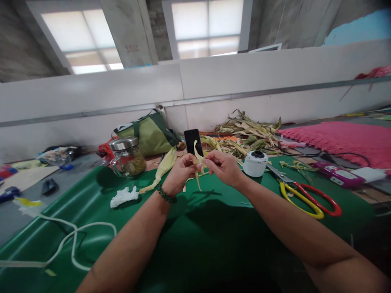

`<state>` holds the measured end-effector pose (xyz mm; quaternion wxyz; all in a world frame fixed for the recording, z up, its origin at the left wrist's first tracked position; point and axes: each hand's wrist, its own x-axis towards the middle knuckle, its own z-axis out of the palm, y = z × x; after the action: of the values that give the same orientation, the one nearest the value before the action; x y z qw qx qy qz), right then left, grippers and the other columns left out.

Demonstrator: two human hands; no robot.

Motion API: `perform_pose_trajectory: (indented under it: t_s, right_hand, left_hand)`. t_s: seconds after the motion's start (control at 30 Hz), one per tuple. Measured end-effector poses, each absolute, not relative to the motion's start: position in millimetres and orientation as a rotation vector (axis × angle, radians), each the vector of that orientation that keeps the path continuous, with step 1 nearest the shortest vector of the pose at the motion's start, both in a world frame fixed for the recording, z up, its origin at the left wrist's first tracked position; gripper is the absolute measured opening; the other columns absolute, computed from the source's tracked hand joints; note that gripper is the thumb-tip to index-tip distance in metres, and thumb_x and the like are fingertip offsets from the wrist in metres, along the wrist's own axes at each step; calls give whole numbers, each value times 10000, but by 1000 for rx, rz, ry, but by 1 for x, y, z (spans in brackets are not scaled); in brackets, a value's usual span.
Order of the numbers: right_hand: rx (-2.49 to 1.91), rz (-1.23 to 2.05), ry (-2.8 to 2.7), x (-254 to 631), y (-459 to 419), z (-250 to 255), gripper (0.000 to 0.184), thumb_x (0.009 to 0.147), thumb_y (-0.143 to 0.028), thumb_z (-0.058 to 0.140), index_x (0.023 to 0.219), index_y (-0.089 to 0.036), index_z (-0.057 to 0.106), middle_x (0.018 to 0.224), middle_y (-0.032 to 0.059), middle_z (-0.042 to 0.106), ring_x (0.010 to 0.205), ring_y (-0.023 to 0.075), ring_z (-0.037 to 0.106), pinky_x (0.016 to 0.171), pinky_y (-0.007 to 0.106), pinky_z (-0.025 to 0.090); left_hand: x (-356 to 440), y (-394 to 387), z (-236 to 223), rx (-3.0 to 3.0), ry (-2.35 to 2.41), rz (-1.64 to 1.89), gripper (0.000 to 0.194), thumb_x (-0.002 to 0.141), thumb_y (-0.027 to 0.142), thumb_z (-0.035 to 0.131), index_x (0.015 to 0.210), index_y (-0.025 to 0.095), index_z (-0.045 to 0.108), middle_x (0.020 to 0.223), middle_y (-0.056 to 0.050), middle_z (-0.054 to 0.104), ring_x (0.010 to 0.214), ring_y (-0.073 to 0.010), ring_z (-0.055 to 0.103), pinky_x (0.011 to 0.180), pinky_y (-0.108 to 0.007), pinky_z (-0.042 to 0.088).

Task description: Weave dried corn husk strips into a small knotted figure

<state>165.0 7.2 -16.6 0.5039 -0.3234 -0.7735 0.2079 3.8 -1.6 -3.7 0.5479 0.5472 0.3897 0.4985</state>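
Both my hands meet above the green mat (122,232), in the middle of the view. A pale strip of corn husk (198,149) runs between them, one end standing up and the other hanging below the fingers. My left hand (183,171), with a green bead bracelet at the wrist, pinches the strip. Thumb and forefinger of my right hand (224,166) close on it from the other side. A dark phone (193,140) stands upright just behind the hands. To the left lies a bunch of husk leaves (165,165); a white spool of thread (255,164) stands to the right.
Scissors (302,195) with red and yellow handles lie at right. A glass jar (127,156), green bag (149,134) and crumpled tissue (124,197) are at left. Behind are heaped dry husks (247,128); pink cloth (342,140) covers the far right. A white cord (75,232) loops at front left.
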Motion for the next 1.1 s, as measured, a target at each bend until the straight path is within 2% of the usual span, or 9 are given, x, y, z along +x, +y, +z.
perform_pose_trajectory:
  t_s: [0.13, 0.3, 0.47, 0.57, 0.67, 0.77, 0.97, 1.1]
  right_hand:
    - [-793, 500, -1893, 167, 8, -16, 165, 842, -326, 494, 808, -191, 584, 494, -37, 551, 431, 103, 482, 490, 230, 363]
    - [-845, 325, -1860, 168, 8, -17, 205, 816, -333, 534, 666, -194, 540, 480, -45, 490, 444, 88, 420, 484, 220, 323]
    - [-810, 73, -1903, 169, 8, -19, 152, 742, -213, 551, 600, -187, 503, 503, -53, 455, 456, 70, 372, 493, 205, 302]
    - [-811, -29, -1951, 168, 7, -21, 92, 752, -206, 556, 665, -184, 579, 500, -58, 469, 434, 65, 371, 492, 201, 299]
    - [-814, -69, -1968, 168, 6, -21, 119, 803, -267, 572, 760, -192, 653, 493, -59, 498, 414, 64, 372, 487, 199, 297]
    - [-826, -106, -1962, 167, 5, -22, 164, 814, -290, 580, 712, -197, 668, 487, -52, 531, 405, 63, 375, 475, 200, 286]
    - [-847, -147, -1993, 166, 5, -23, 161, 837, -290, 569, 847, -226, 716, 620, -29, 680, 437, 75, 471, 503, 203, 331]
    - [-851, -23, -2028, 168, 6, -21, 156, 862, -280, 563, 842, -207, 699, 735, -1, 724, 571, 105, 598, 567, 202, 390]
  left_hand:
    - [2, 0, -3, 1208, 892, 1177, 365, 483, 222, 845, 674, 154, 541, 607, 47, 575, 553, -67, 540, 523, -177, 429]
    - [3, 0, -3, 1197, 838, 1133, 356, 504, 255, 843, 664, 136, 547, 613, 45, 571, 548, -58, 541, 543, -184, 455]
    - [2, 1, -3, 1255, 848, 1137, 336, 531, 244, 814, 660, 140, 521, 602, 39, 571, 547, -72, 551, 543, -199, 475]
    - [3, 1, -4, 1307, 900, 1194, 298, 553, 201, 773, 677, 150, 507, 611, 40, 586, 545, -77, 559, 519, -191, 463]
    - [5, 0, -4, 1342, 949, 1244, 278, 545, 154, 732, 666, 160, 482, 605, 47, 591, 534, -77, 556, 488, -177, 440]
    - [8, -2, -4, 1388, 981, 1245, 261, 544, 145, 709, 655, 163, 474, 581, 57, 570, 521, -73, 543, 474, -169, 428]
    - [9, -3, -5, 1476, 1031, 1227, 215, 563, 165, 678, 632, 164, 474, 537, 73, 511, 496, -61, 505, 452, -157, 408]
    - [7, -3, -4, 1484, 1025, 1240, 241, 565, 183, 694, 633, 169, 464, 546, 68, 521, 501, -66, 510, 468, -173, 429]
